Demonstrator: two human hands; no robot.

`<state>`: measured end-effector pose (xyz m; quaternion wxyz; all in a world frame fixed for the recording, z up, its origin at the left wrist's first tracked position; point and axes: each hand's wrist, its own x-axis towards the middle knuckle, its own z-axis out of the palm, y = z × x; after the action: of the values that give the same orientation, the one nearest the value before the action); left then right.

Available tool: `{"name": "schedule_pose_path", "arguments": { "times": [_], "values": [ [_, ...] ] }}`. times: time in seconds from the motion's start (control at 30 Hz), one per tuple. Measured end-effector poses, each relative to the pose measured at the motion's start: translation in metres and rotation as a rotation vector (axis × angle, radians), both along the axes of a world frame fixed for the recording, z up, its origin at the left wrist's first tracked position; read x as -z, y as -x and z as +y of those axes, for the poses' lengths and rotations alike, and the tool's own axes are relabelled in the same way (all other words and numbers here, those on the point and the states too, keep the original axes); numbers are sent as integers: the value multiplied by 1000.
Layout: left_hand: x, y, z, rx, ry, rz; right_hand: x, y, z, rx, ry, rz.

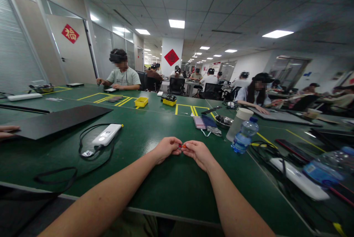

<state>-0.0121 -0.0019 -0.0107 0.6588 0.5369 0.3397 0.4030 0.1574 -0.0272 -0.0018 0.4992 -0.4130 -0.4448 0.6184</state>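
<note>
Just above the green table [129, 163], my left hand [167, 150] and my right hand [198, 153] meet, fingertips nearly touching. A small red piece [180, 146] shows between the thumb and finger of the left. In the pinch of the right is a small orange piece [184, 146]. Fingers cover most of both pieces, so their kind and whether they are joined cannot be made out.
To the left lie a white power bank [106, 136] with a black cable and a dark flat board [63, 119]. A water bottle [245, 135] and pale tumbler [238, 124] stand right. Yellow trays [141, 102] sit farther back. Other people work around the tables.
</note>
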Motion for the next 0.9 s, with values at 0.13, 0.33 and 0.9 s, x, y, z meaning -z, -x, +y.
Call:
{"name": "schedule_pose_path", "arguments": {
  "times": [0.13, 0.33, 0.9],
  "values": [
    [3, 1, 2, -9, -15, -7, -1, -1, 0, -32, 18, 33],
    [0, 2, 2, -4, 4, -14, 1, -2, 1, -7, -2, -10],
    [-4, 3, -1, 37, -19, -27, -3, 2, -2, -20, -43, 29]
  ]
}}
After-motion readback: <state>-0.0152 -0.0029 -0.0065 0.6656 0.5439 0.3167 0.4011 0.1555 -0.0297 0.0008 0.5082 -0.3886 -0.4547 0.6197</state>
